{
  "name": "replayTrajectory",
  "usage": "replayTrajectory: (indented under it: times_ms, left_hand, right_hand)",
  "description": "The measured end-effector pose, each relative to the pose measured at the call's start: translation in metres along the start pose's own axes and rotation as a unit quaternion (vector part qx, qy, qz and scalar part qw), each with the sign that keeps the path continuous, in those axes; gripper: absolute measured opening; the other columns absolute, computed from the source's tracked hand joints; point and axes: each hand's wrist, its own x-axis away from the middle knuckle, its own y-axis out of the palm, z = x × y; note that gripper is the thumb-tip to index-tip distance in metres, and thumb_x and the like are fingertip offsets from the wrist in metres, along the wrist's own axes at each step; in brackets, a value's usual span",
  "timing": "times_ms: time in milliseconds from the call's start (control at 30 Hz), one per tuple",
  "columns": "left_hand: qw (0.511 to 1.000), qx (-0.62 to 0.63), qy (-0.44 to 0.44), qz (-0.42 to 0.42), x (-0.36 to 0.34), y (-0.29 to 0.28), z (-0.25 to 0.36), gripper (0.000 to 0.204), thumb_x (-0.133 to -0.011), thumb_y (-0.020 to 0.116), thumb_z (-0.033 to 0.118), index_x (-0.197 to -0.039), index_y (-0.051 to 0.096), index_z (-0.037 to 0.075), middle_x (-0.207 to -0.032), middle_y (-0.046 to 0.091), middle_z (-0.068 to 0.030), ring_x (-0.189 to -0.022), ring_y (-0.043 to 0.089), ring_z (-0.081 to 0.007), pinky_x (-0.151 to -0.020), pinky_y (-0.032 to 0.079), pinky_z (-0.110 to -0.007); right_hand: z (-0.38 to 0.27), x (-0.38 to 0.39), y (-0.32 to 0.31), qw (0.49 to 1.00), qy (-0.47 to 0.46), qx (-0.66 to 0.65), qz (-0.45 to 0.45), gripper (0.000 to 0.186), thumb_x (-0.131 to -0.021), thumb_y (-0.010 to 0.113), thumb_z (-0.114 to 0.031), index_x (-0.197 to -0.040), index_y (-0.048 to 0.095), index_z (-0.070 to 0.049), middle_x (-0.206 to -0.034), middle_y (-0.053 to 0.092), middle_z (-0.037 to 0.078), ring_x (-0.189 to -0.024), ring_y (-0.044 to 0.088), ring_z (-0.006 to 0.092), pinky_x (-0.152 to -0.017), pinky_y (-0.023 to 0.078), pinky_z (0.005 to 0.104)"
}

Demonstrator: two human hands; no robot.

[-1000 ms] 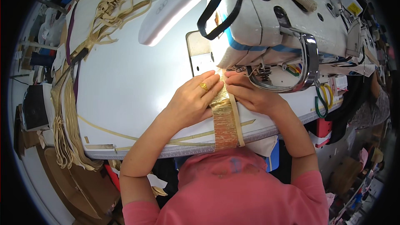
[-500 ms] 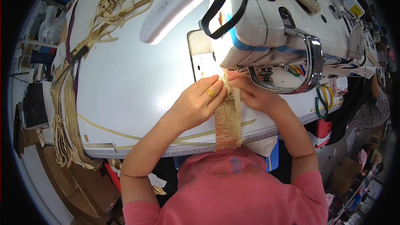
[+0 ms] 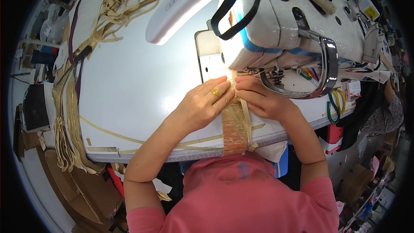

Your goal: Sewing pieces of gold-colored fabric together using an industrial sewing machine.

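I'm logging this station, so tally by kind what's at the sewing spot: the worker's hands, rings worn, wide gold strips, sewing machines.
Hands: 2 (left hand, right hand)
Rings: 1
Wide gold strips: 1
Sewing machines: 1
Total: 5

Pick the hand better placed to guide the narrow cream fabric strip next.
Probably the right hand: it is close beside the narrow cream fabric strip, along the right edge of the striped gold fabric band. The left hand, wearing a gold ring, is over the band's left side, farther off.
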Motion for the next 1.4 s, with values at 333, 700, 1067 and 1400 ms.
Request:
replayTrajectory:
  times_ms: [333, 700, 1067, 1400]
  left_hand:
    - [1.0, 0.005, -0.017, -0.001, -0.006, -0.003, -0.004, 0.03, -0.078, 0.07, 0.004, -0.107, 0.071, -0.004, -0.113, 0.068, -0.0165, -0.109, 0.068, -0.0327, -0.093, 0.058, -0.041]
    - [0.997, 0.035, -0.047, 0.04, -0.006, 0.001, 0.007, 0.033, -0.068, 0.071, 0.001, -0.101, 0.071, -0.004, -0.105, 0.069, -0.0147, -0.103, 0.069, -0.0302, -0.083, 0.061, -0.037]
    - [1.0, -0.001, -0.004, 0.03, -0.006, -0.002, 0.006, 0.029, -0.071, 0.072, 0.003, -0.099, 0.07, -0.003, -0.104, 0.068, -0.0134, -0.104, 0.069, -0.0295, -0.087, 0.06, -0.038]
    - [1.0, 0.0, 0.009, 0.017, -0.002, 0.0, 0.003, 0.026, -0.076, 0.072, 0.004, -0.101, 0.071, -0.003, -0.108, 0.069, -0.0138, -0.106, 0.069, -0.0293, -0.089, 0.06, -0.038]
  right_hand:
    - [-0.007, -0.006, 0.002, 0.997, 0.014, 0.076, -0.013, 0.037, -0.08, 0.073, -0.003, -0.116, 0.066, -0.002, -0.126, 0.06, 0.01, -0.12, 0.06, 0.0311, -0.102, 0.049, 0.0416]
    - [0.005, 0.008, 0.0, 0.97, 0.202, -0.089, 0.1, 0.02, -0.085, 0.071, -0.001, -0.105, 0.075, -0.005, -0.108, 0.076, 0.012, -0.101, 0.073, 0.0283, -0.09, 0.057, 0.042]
    - [0.011, 0.019, 0.003, 0.993, 0.086, -0.07, 0.038, 0.027, -0.082, 0.066, 0.006, -0.107, 0.072, -0.002, -0.118, 0.069, 0.014, -0.111, 0.067, 0.0321, -0.098, 0.053, 0.0438]
    - [0.003, 0.003, -0.001, 0.998, -0.008, -0.06, -0.015, 0.034, -0.079, 0.07, 0.004, -0.113, 0.066, 0.002, -0.123, 0.062, 0.015, -0.12, 0.06, 0.0353, -0.104, 0.047, 0.0463]
